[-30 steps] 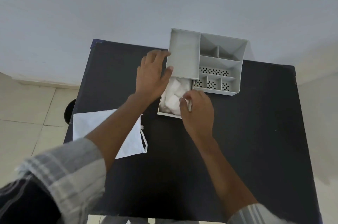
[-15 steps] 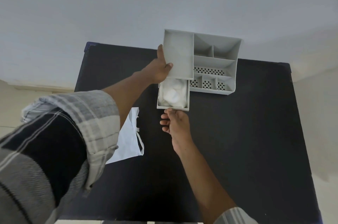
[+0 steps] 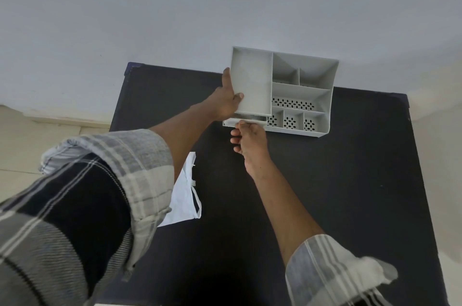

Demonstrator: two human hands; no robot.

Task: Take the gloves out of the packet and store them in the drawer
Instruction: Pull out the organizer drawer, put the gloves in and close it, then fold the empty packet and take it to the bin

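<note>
A grey plastic desk organiser (image 3: 300, 95) stands at the far edge of the black table (image 3: 337, 193). Its drawer (image 3: 231, 122) is pushed almost fully in, with only the front lip showing; the white gloves inside are hidden. My left hand (image 3: 225, 100) grips the organiser's left side, thumb on the top panel. My right hand (image 3: 247, 138) presses against the drawer front with its fingers curled. The white packet (image 3: 185, 195) with its drawstring lies flat on the table to the left, partly covered by my left sleeve.
The organiser's right half has several open compartments, some with perforated floors. A pale wall rises right behind the table. Tiled floor shows at the left beyond the table's edge.
The drawer, open with the white gloves visible, has slid nearly shut under my right hand. My left hand has kept its hold on the organiser's side.
</note>
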